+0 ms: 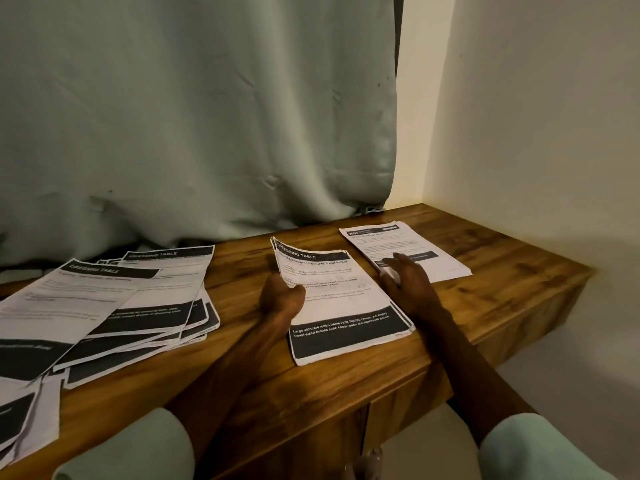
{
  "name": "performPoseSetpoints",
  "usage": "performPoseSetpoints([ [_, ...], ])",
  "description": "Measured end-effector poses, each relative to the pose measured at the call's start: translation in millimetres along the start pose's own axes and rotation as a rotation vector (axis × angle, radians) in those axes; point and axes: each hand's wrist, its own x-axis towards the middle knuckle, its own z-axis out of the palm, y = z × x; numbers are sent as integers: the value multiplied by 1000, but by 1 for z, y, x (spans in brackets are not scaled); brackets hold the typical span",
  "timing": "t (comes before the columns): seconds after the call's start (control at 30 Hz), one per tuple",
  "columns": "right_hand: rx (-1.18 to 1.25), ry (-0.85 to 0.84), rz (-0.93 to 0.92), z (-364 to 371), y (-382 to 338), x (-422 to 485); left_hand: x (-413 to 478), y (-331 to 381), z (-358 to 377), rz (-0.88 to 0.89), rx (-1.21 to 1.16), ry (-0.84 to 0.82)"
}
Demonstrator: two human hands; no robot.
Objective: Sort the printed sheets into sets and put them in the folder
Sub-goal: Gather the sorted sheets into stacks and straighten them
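A grey-green curtain (194, 109) hangs behind my wooden tabletop (349, 386). Left of the middle stack (341, 306), loose printed sheets (114, 306) lie fanned out; a smaller stack (405, 249) lies just right of it. My left hand (282, 296) pinches the middle stack's raised left edge; my right hand (407, 282) rests spread across both stacks.

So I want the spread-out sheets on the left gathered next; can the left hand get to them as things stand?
Probably yes: the left hand only holds the middle stack's edge, and bare table separates it from the spread sheets.
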Motion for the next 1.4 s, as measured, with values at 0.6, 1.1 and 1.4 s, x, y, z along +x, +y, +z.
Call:
performPoseSetpoints([
  [0.6, 42, 262, -18, -19, -31, -11, 1, -10, -2, 137, 99, 110],
  [1.1, 303, 516, 138, -32, -84, -67, -20, -11, -15, 309, 491, 107],
  [1.4, 239, 257, -198, 13, -233, -110, -53, -18, -82, 546, 533, 49],
])
